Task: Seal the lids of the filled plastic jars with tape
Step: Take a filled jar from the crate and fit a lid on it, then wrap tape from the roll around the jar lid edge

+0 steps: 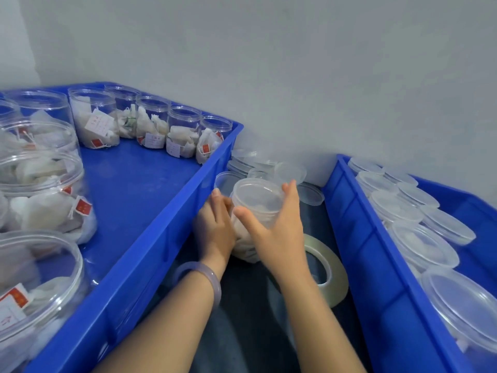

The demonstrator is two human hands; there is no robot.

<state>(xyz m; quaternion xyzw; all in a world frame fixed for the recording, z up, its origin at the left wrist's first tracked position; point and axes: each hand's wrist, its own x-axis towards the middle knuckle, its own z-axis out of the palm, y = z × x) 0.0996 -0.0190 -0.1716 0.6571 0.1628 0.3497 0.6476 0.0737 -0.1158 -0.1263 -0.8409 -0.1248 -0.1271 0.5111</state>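
The lid (255, 193) of a filled jar (246, 249) is clasped by the right grip (277, 232), fingers curled over its rim; its side is held by the left grip (215, 227), between the blue left crate (161, 238) and right crate (357, 238). A tape roll (333, 267) lies flat by the right wrist. Red-and-white tags (83, 207) in the left crate cannot be read.

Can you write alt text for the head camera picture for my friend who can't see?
A left hand and right hand hold a filled, lidded jar between two blue crates, beside a tape roll. The left crate holds open filled jars; the right crate holds lidded jars.
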